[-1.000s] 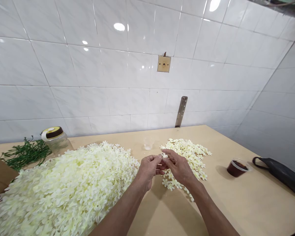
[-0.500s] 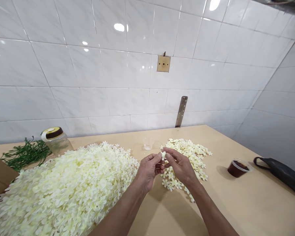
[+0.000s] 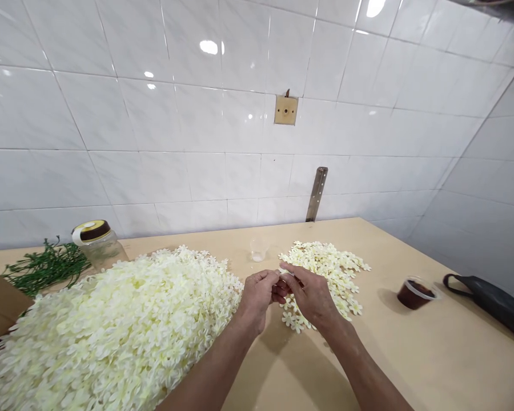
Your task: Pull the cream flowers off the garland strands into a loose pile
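My left hand (image 3: 257, 294) and my right hand (image 3: 312, 292) meet above the table, fingertips pinched together. Between them is a small white artificial flower (image 3: 283, 271), mostly hidden by the fingers. To the left lies a large heap of cream-white artificial flowers (image 3: 124, 325). A smaller spread of similar flowers (image 3: 325, 260) lies behind and under my right hand. Just beyond the fingertips stands a small clear cup (image 3: 257, 250), with something pale at its bottom.
Green artificial stems (image 3: 47, 265) and a clear jar with a brown and yellow lid (image 3: 96, 242) stand at the back left. On the right are a tub of dark liquid (image 3: 415, 293) and a black pouch (image 3: 492, 299). A tiled wall (image 3: 188, 177) closes off the back.
My right fingers have closed in over the small flower, which showed plainly between the fingertips before. The hands stay in nearly the same place.
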A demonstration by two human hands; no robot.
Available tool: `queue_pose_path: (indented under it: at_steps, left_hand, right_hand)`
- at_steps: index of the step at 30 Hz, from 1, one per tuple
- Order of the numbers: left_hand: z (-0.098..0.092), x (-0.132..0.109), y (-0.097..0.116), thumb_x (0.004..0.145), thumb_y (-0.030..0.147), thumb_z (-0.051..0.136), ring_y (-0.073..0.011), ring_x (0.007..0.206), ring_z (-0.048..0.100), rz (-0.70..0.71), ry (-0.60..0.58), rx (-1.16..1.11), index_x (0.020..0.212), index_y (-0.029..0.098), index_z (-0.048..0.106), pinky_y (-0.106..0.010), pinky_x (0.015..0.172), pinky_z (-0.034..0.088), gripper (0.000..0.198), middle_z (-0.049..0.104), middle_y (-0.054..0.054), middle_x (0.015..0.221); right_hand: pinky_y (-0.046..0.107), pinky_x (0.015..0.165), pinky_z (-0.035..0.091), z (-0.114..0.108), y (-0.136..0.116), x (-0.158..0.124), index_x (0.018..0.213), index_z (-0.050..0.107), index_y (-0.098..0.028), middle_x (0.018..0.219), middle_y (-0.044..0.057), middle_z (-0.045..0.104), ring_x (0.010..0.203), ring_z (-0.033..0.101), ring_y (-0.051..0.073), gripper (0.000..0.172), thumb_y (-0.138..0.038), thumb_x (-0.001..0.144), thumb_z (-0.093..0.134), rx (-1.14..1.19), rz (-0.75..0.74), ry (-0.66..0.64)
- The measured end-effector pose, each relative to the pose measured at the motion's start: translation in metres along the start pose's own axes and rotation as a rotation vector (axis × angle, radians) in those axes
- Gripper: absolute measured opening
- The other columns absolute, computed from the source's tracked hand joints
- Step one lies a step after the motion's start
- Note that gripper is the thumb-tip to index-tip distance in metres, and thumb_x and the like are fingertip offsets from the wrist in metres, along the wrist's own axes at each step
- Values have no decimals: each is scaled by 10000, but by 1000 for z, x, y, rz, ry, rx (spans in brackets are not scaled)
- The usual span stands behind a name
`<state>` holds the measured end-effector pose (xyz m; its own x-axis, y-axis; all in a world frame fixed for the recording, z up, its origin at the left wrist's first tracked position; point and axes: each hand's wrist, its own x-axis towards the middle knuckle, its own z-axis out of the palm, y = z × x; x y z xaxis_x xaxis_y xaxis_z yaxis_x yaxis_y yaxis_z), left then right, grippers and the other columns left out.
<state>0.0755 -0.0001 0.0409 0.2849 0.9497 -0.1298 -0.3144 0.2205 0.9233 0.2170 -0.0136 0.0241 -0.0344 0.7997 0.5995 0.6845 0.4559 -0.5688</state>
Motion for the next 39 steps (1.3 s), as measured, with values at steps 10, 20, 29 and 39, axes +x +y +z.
queue_pose_path:
  at_steps: [10, 20, 29, 39]
  left_hand:
    - [-10, 0, 14, 794, 376, 620, -147, 497, 558, 189, 99, 481, 591, 174, 609, -256, 478, 425, 287, 620, -52, 625]
    - [-16, 3, 16, 765, 405, 711, -134, 540, 600, -74, 5, 162, 689, 117, 608, -297, 566, 523, 315, 692, -121, 766]
    - [-7, 5, 1, 718, 267, 703, -92, 512, 541, -27, -58, -24, 670, 98, 638, -225, 536, 474, 187, 605, -34, 595]
    - [-9, 2, 11, 779, 186, 604, -108, 522, 596, 64, -36, 416, 835, 120, 688, -245, 487, 524, 120, 677, -62, 768]
  right_hand:
    - [247, 546, 413, -11, -7, 1, 749, 571, -206, 582, -11, 581, 487, 548, 125, 360, -376, 997, 373, -166, 79, -28]
    - [290, 742, 544, 1, -9, 0, 1187, 617, -217, 957, 58, 725, 808, 695, 180, 317, -315, 990, 389, 109, 32, -151]
    - [346, 865, 529, 8, 0, -4, 1239, 589, -208, 1167, 95, 678, 1026, 655, 222, 340, -326, 987, 394, 57, -16, -110]
    - [251, 561, 477, -11, 0, 3, 883, 598, -213, 641, -7, 641, 503, 598, 131, 353, -431, 994, 343, 33, 206, -11]
